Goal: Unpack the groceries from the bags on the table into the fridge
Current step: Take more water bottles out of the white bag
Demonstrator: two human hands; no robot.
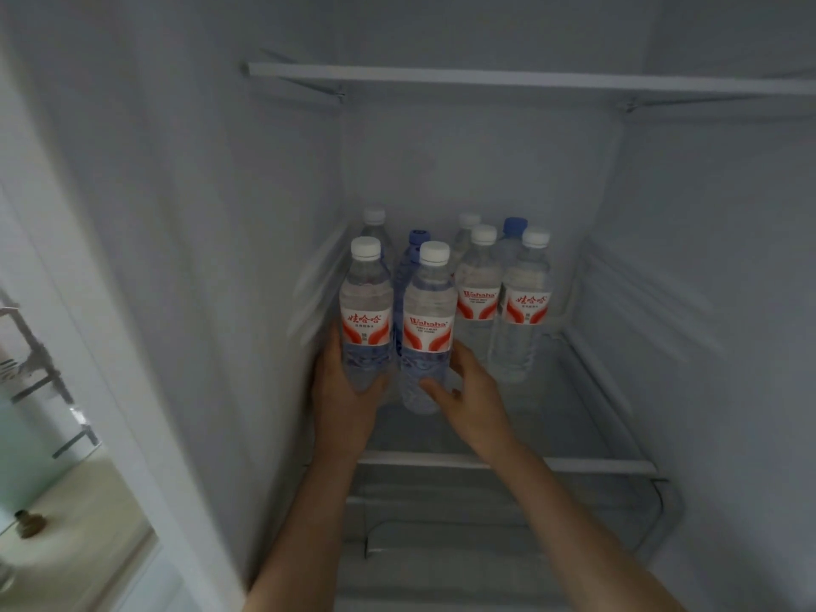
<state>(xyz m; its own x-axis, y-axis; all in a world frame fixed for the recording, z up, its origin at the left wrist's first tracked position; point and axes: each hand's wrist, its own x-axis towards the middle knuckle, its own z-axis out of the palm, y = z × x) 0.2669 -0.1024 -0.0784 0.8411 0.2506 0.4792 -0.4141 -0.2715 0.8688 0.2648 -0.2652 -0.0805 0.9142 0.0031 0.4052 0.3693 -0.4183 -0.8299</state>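
Two full water bottles going onto the fridge shelf (pixel 508 465), front left of the cluster.

Left hand (pixel 340 390) wraps the left bottle (pixel 366 311) low; right hand (pixel 472 395) cups the right bottle (pixel 428 329), fingers partly spread. Probably heavy, slick thin plastic, so I'd grip below the label.

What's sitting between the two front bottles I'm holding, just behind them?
A blue-capped bottle stands in the gap behind the left-hand bottle and the right-hand bottle, as the head view shows.

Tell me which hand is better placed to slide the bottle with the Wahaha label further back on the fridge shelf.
The right hand, probably: its fingers already curl round the base of that front bottle. The left hand is busy gripping the neighbouring bottle beside the left fridge wall.
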